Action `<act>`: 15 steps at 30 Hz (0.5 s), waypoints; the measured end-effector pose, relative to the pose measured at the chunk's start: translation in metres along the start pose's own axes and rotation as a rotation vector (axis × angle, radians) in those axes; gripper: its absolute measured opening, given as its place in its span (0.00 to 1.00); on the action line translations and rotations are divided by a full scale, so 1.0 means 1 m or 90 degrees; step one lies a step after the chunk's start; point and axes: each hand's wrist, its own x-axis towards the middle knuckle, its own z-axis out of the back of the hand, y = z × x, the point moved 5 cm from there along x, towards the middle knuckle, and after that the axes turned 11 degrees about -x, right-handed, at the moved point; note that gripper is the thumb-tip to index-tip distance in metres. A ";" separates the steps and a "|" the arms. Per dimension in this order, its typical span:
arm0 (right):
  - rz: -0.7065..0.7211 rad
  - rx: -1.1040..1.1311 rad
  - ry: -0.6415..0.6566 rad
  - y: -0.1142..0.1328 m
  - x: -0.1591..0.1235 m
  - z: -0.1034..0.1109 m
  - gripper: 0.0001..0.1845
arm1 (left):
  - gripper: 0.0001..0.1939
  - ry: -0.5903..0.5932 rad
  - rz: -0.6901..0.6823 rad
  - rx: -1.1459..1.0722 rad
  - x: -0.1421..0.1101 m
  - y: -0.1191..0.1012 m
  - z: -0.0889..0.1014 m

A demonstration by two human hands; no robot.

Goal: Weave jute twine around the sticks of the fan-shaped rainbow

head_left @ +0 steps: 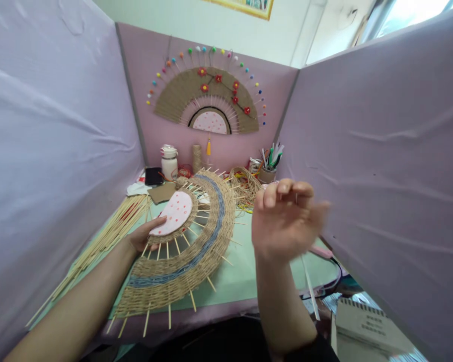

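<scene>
My left hand (145,236) grips the woven fan (189,251) at its pink dotted centre, thumb on top and fingers underneath. The fan is a half circle of tan twine with a blue band, wooden sticks poking out round its rim, and it lies tilted over the green table (245,276). Raised above the table to the fan's right, my right hand (287,218) has its fingers curled in and pinched together. A thin pale strand (310,289) hangs down from it, blurred by motion.
Purple cloth partitions close in the left, back and right. A finished fan (207,100) with coloured beads hangs on the back wall. Loose sticks (105,239) lie left. A white jar (169,162), twine spool (197,157), loose cord (245,187) and pen cup (267,168) stand behind.
</scene>
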 end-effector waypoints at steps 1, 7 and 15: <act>0.017 -0.011 -0.043 -0.023 0.017 0.015 0.16 | 0.23 -0.019 -0.007 0.006 0.000 -0.001 0.004; -0.228 -0.139 -0.072 -0.175 0.058 0.079 0.13 | 0.21 -0.044 -0.046 0.028 0.006 0.002 0.025; -0.403 -0.100 0.235 -0.220 0.013 0.060 0.20 | 0.20 0.002 -0.015 0.009 0.003 0.003 0.020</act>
